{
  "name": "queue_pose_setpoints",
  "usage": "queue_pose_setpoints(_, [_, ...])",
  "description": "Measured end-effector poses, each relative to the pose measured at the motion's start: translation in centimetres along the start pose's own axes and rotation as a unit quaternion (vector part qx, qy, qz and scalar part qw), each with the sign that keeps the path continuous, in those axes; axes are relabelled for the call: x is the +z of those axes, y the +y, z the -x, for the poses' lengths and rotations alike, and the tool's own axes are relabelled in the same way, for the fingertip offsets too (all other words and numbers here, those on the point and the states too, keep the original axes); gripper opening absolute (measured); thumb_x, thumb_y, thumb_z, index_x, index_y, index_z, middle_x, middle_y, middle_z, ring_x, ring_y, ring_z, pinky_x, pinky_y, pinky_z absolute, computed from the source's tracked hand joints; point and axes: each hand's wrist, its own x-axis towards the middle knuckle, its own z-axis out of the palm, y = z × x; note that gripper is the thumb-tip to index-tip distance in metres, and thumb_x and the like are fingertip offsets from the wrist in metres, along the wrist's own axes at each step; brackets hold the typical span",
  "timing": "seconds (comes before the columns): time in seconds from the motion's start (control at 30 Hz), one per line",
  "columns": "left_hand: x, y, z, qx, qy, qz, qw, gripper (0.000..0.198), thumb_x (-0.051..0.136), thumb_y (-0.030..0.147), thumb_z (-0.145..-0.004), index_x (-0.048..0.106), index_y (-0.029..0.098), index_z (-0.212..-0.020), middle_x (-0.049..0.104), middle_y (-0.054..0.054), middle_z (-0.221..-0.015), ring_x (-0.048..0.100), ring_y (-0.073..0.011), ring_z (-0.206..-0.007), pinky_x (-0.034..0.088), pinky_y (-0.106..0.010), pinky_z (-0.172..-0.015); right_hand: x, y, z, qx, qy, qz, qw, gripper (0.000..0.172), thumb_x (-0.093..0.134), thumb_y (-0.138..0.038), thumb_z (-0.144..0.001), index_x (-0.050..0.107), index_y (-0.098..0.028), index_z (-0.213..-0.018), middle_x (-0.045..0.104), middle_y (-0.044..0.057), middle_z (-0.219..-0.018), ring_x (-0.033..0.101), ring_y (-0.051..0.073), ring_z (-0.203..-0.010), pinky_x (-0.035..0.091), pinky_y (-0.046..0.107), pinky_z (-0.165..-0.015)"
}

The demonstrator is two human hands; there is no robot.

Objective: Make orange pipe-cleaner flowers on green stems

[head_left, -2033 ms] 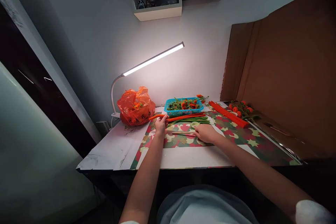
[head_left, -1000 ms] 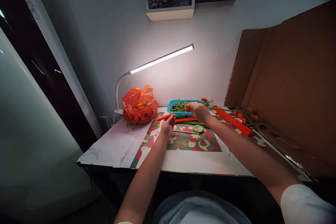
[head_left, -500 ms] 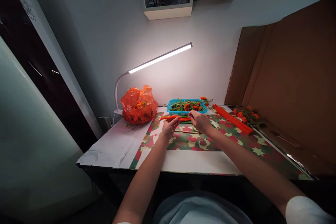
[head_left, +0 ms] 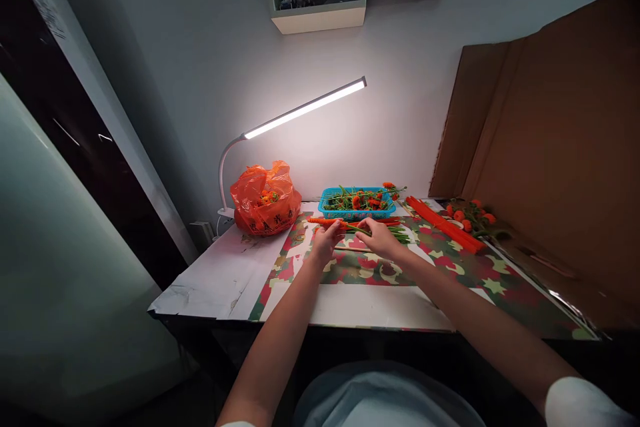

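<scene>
My left hand (head_left: 326, 243) is closed around an orange, ribbed, fuzzy strip (head_left: 320, 220) that looks like chenille, its free end pointing left. From there a thin green stem (head_left: 356, 228) runs to my right hand (head_left: 380, 239), whose fingertips are pinched on it. Behind the hands, more orange-red strips (head_left: 390, 221) lie on the table. A bunch of green stems (head_left: 401, 233) rests just right of my right fingers. A pale thin stick (head_left: 350, 249) lies on the patterned cloth beneath the hands.
A blue basket (head_left: 327, 212) of orange flowers and green stems stands behind the hands. Left is an orange plastic bag (head_left: 265, 213) beside a lit lamp (head_left: 305, 109). On the right are a red bundle (head_left: 445, 225), orange flowers (head_left: 467, 217) and a tall cardboard sheet (head_left: 545, 140).
My right hand has lowered slightly, and a green stem now shows between the hands. The bunch of green stems shows more clearly. The orange strip stays in my left hand.
</scene>
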Motion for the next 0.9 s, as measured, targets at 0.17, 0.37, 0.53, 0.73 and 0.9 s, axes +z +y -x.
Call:
queue_pose_setpoints(0.17, [0.1, 0.2, -0.2, -0.015, -0.008, 0.026, 1.000, 0.034, 0.060, 0.046, -0.081, 0.064, 0.013, -0.079, 0.067, -0.005, -0.066, 0.053, -0.0080, -0.049, 0.039, -0.020, -0.049, -0.1, 0.6, 1.6, 0.078, -0.159, -0.119, 0.977, 0.024, 0.045, -0.028, -0.085, 0.055, -0.017, -0.065, 0.055, -0.002, -0.048, 0.045, 0.010, -0.041, 0.032, 0.022, -0.045])
queue_pose_setpoints(0.37, [0.4, -0.3, 0.2, -0.036, -0.051, 0.001, 0.998, 0.033, 0.065, 0.045, -0.077, 0.061, 0.012, -0.073, 0.062, -0.003, -0.059, 0.045, -0.0055, -0.042, 0.033, -0.019, -0.043, 2.4, -0.1, 1.7, 0.176, -0.221, -0.328, 0.902, 0.027, 0.049, -0.036, -0.088, 0.056, -0.016, -0.071, 0.049, -0.005, -0.042, 0.039, 0.007, -0.034, 0.030, 0.019, -0.039])
queue_pose_setpoints(0.53, [0.4, -0.6, 0.5, -0.064, -0.103, -0.031, 0.992, 0.037, 0.067, 0.048, -0.073, 0.062, 0.012, -0.077, 0.060, -0.002, -0.059, 0.047, -0.0074, -0.042, 0.030, -0.020, -0.039, 3.0, -0.6, 1.7, 0.242, -0.207, -0.411, 0.854, 0.025, 0.050, -0.037, -0.089, 0.057, -0.016, -0.077, 0.053, -0.004, -0.049, 0.044, 0.007, -0.038, 0.037, 0.019, -0.042])
queue_pose_setpoints(0.73, [0.0, -0.3, 0.0, -0.014, -0.025, 0.001, 1.000, 0.033, 0.059, 0.045, -0.083, 0.059, 0.012, -0.090, 0.060, 0.000, -0.059, 0.042, -0.0044, -0.039, 0.028, -0.017, -0.039, 1.7, 0.3, 4.4, 0.250, -0.227, -0.425, 0.840, 0.025, 0.061, -0.040, -0.081, 0.057, -0.016, -0.080, 0.053, -0.004, -0.054, 0.044, 0.006, -0.042, 0.034, 0.019, -0.043])
queue_pose_setpoints(0.9, [0.2, -0.4, 0.0, -0.004, -0.037, -0.009, 0.999, 0.032, 0.057, 0.044, -0.083, 0.057, 0.013, -0.081, 0.057, 0.002, -0.056, 0.038, -0.0035, -0.036, 0.027, -0.017, -0.038, 2.3, 0.3, 4.7, 0.230, -0.238, -0.465, 0.821, 0.020, 0.062, -0.034, -0.079, 0.058, -0.015, -0.077, 0.048, -0.005, -0.048, 0.039, 0.006, -0.041, 0.032, 0.020, -0.044])
